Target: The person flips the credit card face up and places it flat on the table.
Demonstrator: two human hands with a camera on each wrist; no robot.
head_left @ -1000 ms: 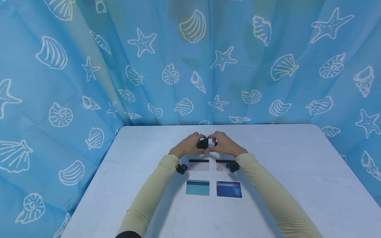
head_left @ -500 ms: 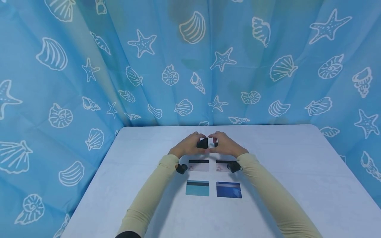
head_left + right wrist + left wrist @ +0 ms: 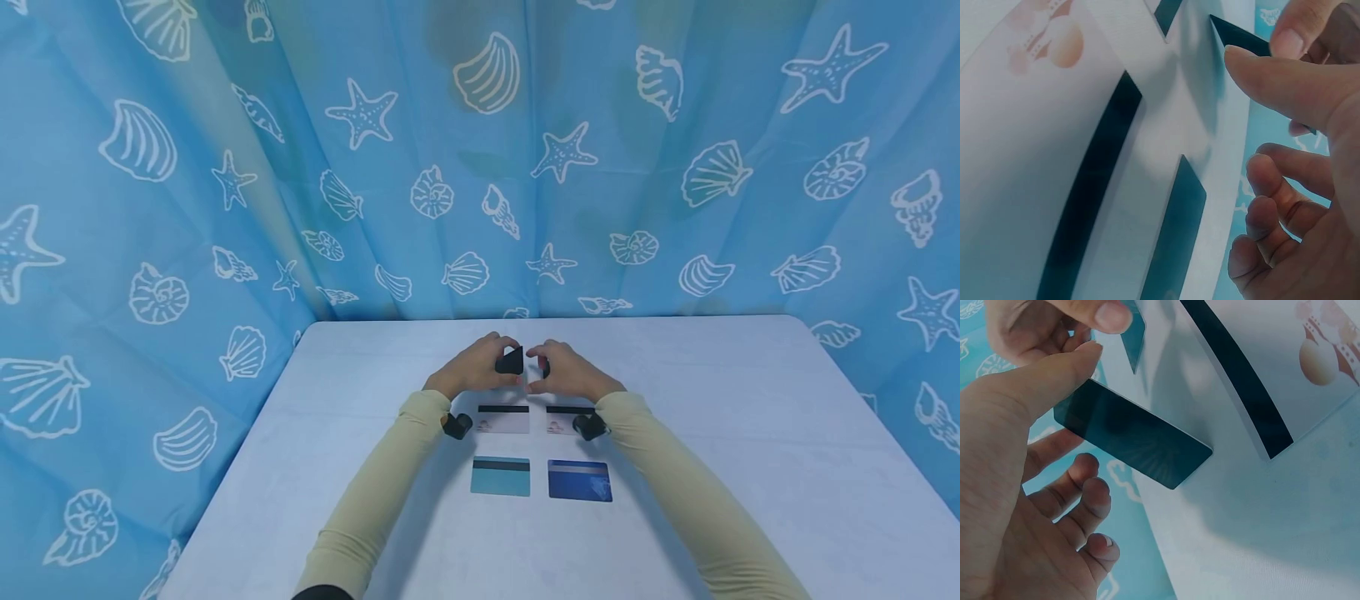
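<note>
My left hand [image 3: 476, 365] pinches a dark card [image 3: 1132, 434] between thumb and fingers, holding it tilted at the far middle of the white table. The card's dark face also shows in the head view. Facing it, my right hand [image 3: 568, 371] has its thumb and index finger apart, the other fingers loosely bent. A second dark card [image 3: 1175, 231] is beside the right hand; that hand hides most of it in the head view. Closer in lie two pale cards, a left one [image 3: 504, 422] and a right one [image 3: 558, 427], each with a black stripe.
A teal card [image 3: 500, 477] and a dark blue card [image 3: 580, 482] lie flat in the nearer row on the white table [image 3: 720, 467]. Blue curtains [image 3: 420, 125] with white shell prints hang behind and beside it. Small black cameras ride on both wrists.
My right hand has drawn slightly back to the right, so the fingertips of both hands, close together before, now stand apart. The left hand and the flat cards have hardly moved.
</note>
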